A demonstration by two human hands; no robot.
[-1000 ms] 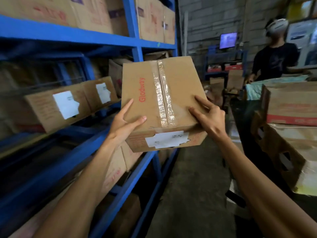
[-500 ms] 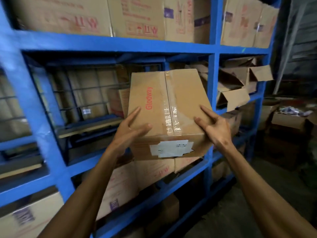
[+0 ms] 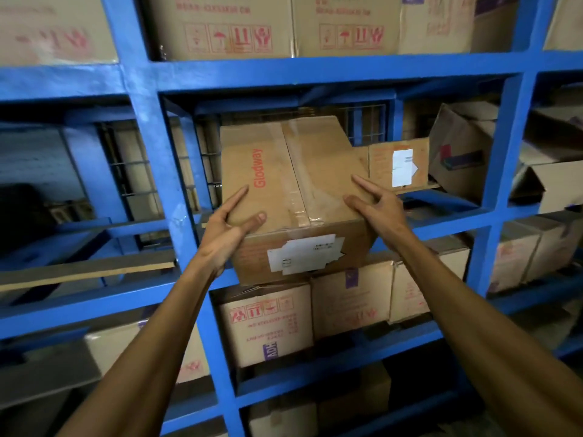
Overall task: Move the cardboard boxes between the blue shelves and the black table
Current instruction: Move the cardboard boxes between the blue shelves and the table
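On the blue shelves [image 3: 315, 69], middle bay: a smaller labelled box [image 3: 398, 165] is sitting just right of the carried box, a tilted open carton [image 3: 457, 149] further right, wire mesh [image 3: 202, 165] lining the back. Upright post [image 3: 157, 171] is standing just left of the bay opening. Top shelf is holding large cartons [image 3: 239, 26] with red handling symbols; the level below is packed with more boxes [image 3: 268, 323].

Cardboard box [image 3: 293, 197], "Glodway" in red on top, taped seam, torn white label on the near face, is hanging at the bay's front edge, near end sticking out past the shelf rail. Left hand [image 3: 224, 234] is gripping the near left corner, thumb on top, fingers [image 3: 236, 197] lying along the left edge. Right hand [image 3: 378, 209] is holding the right edge, fingers spread over the top.

Dim storeroom; bays further left are blurred.
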